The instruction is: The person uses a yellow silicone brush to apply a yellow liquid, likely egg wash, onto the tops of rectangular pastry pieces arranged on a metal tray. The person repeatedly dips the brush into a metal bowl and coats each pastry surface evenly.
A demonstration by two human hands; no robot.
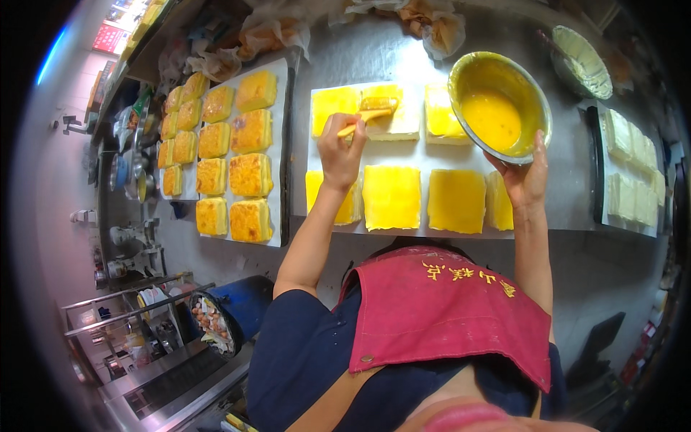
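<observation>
My left hand [341, 148] grips the wooden handle of a pastry brush [372, 114]. Its bristles rest on a pale square cake [402, 125], which is yellow along its far part and whitish nearer me. In my right hand [526, 181] is a metal bowl [459, 81], tilted towards me, with yellow-orange liquid like beaten egg [491, 120] inside. Part of another half-yellow cake [440, 116] is hidden behind the bowl. Along the near side of the white sheet [334, 156] lie yellow-topped squares, including one cake [392, 197] fully coated; my right forearm partly covers the rightmost.
On the left, a lined tray [278, 162] bears several browned square cakes [251, 167]. A dark-edged tray of pale blocks [621, 135] and a foil-like lined bowl [583, 62] are at right. A blue bin [243, 305] with eggshells stands at lower left.
</observation>
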